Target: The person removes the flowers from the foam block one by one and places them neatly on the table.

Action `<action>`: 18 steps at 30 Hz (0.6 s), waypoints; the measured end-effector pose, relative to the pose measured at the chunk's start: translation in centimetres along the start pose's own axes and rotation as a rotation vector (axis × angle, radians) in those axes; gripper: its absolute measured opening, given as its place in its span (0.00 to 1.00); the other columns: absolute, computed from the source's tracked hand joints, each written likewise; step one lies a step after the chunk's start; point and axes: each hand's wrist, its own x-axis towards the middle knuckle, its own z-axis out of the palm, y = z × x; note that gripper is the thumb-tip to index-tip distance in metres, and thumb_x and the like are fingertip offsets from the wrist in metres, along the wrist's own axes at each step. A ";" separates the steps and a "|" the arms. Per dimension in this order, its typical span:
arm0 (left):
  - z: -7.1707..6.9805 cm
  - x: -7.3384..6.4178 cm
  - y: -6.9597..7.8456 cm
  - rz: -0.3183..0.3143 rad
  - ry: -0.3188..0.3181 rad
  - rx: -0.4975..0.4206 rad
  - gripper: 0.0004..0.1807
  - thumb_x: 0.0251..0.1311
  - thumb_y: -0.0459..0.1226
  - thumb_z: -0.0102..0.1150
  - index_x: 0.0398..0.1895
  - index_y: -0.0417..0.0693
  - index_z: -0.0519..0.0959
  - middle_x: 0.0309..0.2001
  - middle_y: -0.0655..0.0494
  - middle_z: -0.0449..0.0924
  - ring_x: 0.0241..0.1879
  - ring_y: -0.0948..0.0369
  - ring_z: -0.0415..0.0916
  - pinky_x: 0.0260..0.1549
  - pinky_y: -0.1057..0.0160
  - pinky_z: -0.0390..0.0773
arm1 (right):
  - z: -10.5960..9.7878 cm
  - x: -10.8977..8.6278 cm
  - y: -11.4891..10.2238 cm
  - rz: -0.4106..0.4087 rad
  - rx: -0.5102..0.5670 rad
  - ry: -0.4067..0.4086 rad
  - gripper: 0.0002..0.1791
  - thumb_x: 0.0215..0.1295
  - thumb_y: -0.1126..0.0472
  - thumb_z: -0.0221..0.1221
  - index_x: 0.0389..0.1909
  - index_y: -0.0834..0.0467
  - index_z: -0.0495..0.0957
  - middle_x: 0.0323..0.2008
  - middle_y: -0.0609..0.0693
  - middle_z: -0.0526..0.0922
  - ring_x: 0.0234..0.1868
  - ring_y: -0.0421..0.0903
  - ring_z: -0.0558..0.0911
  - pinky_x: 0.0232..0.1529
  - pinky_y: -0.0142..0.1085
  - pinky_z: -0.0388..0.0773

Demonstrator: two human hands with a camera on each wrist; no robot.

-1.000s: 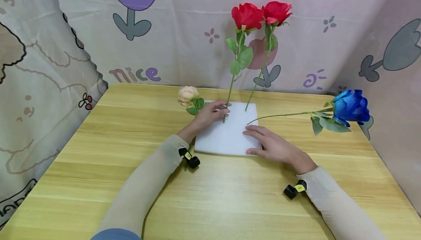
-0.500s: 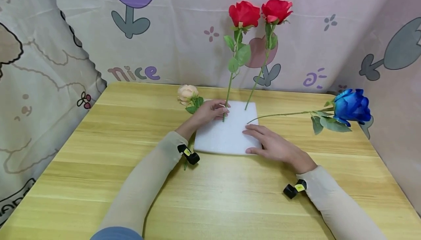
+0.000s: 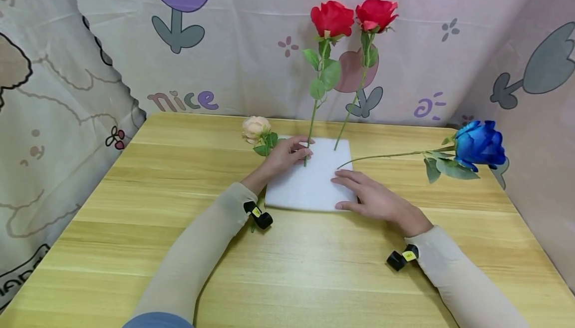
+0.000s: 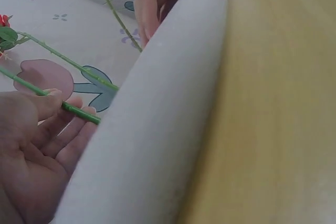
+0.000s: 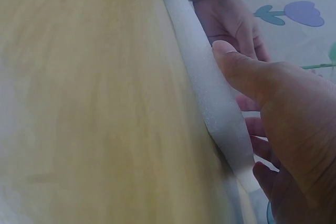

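A white foam block point(image 3: 310, 188) lies on the table, with two red roses standing upright in it. My left hand point(image 3: 286, 157) pinches the lower stem of the nearer red rose point(image 3: 332, 19); the left wrist view shows the green stem point(image 4: 79, 112) between thumb and fingers. The other red rose point(image 3: 375, 15) stands behind and to the right, untouched. A blue rose point(image 3: 479, 144) leans far to the right, its stem meeting the block near my right fingertips. My right hand point(image 3: 373, 195) rests on the block's right edge, fingers loosely extended.
A pale peach rose point(image 3: 256, 129) lies on the wooden table point(image 3: 314, 268) left of the block, its stem partly hidden under my left arm. A printed cloth point(image 3: 251, 58) hangs behind the table. Black wrist cameras sit on both sleeves.
The nearer red rose's bloom has shifted slightly left and up in view. Both hands keep their places, and the blue rose stays leaning right.
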 end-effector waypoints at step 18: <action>0.3 -0.3 0.1 0.008 0.023 -0.098 0.13 0.71 0.28 0.50 0.55 0.30 0.73 0.41 0.36 0.79 0.43 0.46 0.81 0.44 0.58 0.83 | 0.0 0.0 -0.1 0.004 -0.005 0.000 0.39 0.66 0.34 0.54 0.71 0.54 0.65 0.72 0.52 0.60 0.72 0.52 0.60 0.69 0.50 0.60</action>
